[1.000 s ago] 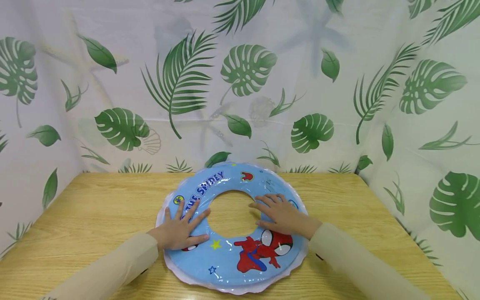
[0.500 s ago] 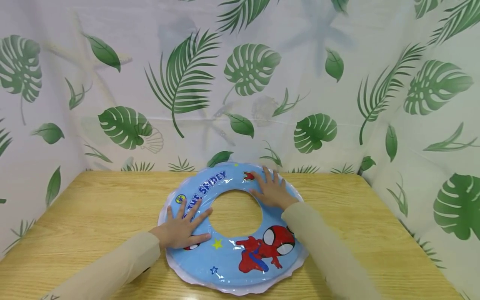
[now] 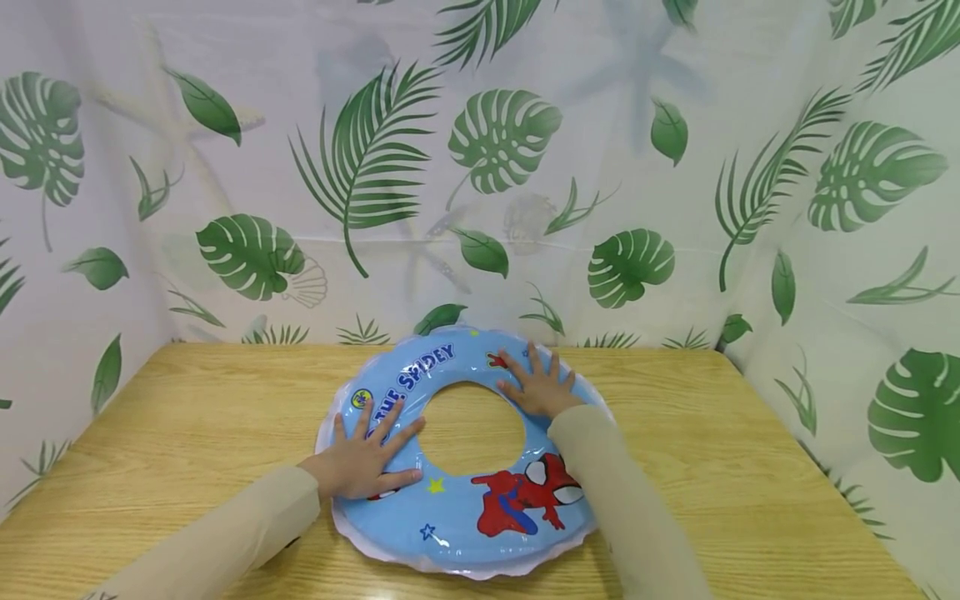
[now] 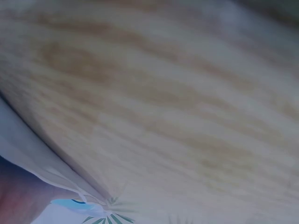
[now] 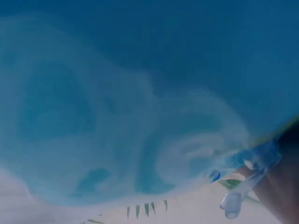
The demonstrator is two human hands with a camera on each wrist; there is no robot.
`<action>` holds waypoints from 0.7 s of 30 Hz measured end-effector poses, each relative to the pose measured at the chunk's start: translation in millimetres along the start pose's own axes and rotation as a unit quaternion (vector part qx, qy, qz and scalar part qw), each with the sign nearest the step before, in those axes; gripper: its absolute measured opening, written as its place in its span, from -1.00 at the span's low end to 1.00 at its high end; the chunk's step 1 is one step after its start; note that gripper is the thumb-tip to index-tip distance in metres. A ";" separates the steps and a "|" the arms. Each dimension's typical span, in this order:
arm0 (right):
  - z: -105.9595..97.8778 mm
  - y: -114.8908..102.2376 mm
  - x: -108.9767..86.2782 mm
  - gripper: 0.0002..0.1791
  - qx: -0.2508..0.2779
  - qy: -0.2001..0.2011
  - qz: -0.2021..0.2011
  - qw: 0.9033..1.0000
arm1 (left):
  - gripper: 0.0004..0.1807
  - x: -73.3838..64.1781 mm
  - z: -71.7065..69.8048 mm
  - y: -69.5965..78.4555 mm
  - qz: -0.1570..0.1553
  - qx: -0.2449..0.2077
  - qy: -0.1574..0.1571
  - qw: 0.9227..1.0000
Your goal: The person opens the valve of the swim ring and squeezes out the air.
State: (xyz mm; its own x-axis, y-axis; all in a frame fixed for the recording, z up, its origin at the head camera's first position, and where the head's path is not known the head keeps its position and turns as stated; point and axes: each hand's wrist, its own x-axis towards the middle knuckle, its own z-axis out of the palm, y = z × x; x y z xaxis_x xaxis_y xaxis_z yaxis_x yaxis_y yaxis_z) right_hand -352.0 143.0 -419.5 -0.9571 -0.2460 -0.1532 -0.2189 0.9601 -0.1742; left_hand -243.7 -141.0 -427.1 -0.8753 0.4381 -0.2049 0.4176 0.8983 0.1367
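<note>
A blue inflatable swim ring (image 3: 465,529) with a pale scalloped edge lies on the wooden table, printed with a red masked cartoon figure and lettering. On its left side rests my left hand (image 3: 367,458), fingers spread flat. My right hand (image 3: 542,385) lies on the upper right part, its fingers spread and pressing on the vinyl. Close up in the right wrist view, the ring's blue surface (image 5: 117,116) fills most of the frame. A clear air valve (image 5: 231,205) sticks out near the right hand there. The left wrist view shows mainly blurred table, with some hand (image 4: 18,196) at lower left.
Wood-grain table (image 3: 712,467) extends on both sides of the ring. A white curtain (image 3: 525,275) printed with green leaves stands along the back edge and both sides.
My right hand has slid from the ring's right side up to its upper right. The left hand stays put. The ring's near edge shifts slightly, and its printed figure looks a bit flatter.
</note>
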 end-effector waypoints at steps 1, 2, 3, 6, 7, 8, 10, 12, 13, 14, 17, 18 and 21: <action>-0.2 -0.8 -0.8 -0.31 -0.001 -0.002 0.001 1.000 | -0.17 0.2 0.1 0.0 0.000 -0.001 0.000 1.000; -0.4 -1.6 -1.4 -0.32 -0.002 -0.006 0.003 1.000 | -0.17 0.3 0.2 -0.1 0.000 -0.001 -0.001 1.000; -0.4 -2.2 -2.1 -0.32 -0.004 -0.009 0.003 1.000 | -0.17 0.4 0.1 0.0 0.000 -0.002 -0.001 1.000; -0.3 -3.6 -2.9 -0.34 -0.007 -0.018 0.008 1.000 | -0.17 0.8 0.0 0.1 -0.001 0.001 -0.003 1.000; -0.5 -3.8 -3.1 -0.34 -0.007 -0.022 0.010 1.000 | -0.17 1.0 0.0 0.3 -0.001 0.002 -0.003 1.000; -0.5 -3.9 -3.3 -0.35 -0.007 -0.025 0.012 1.000 | -0.16 1.1 -0.1 0.4 -0.001 0.004 -0.002 1.000; -0.3 -4.2 -2.9 -0.36 -0.007 -0.031 0.015 0.999 | -0.17 1.4 -0.2 0.7 0.000 0.008 0.000 1.000; -0.3 -4.1 -2.6 -0.36 -0.007 -0.035 0.018 0.999 | -0.17 1.7 -0.4 1.0 0.001 0.012 0.002 1.000; -0.1 -4.0 -2.0 -0.37 -0.008 -0.036 0.018 0.999 | -0.17 1.7 -0.7 1.3 0.002 0.013 0.003 1.000; 0.1 -4.0 -1.6 -0.37 -0.008 -0.037 0.019 0.999 | -0.17 1.6 -0.9 1.4 0.002 0.014 0.003 1.000; 0.7 -4.3 -0.4 -0.37 -0.008 -0.040 0.021 0.999 | -0.17 1.1 -2.7 2.0 0.001 0.013 -0.001 1.000; 1.0 -4.4 -0.1 -0.37 -0.009 -0.040 0.021 0.999 | -0.17 0.8 -3.5 2.1 0.001 0.014 -0.004 1.000; 1.8 -4.6 0.6 -0.37 -0.010 -0.042 0.020 0.999 | -0.17 -0.3 -7.3 2.2 0.000 0.013 -0.016 1.000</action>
State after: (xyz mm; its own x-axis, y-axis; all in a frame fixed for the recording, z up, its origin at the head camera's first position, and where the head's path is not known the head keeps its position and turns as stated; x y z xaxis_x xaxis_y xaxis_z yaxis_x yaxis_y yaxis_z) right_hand -351.3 138.2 -420.6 -0.9460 -0.2164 -0.2413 -0.1849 0.9718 -0.1463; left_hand -244.4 -139.4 -419.6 -0.8669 0.4389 -0.2364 0.4246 0.8985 0.1111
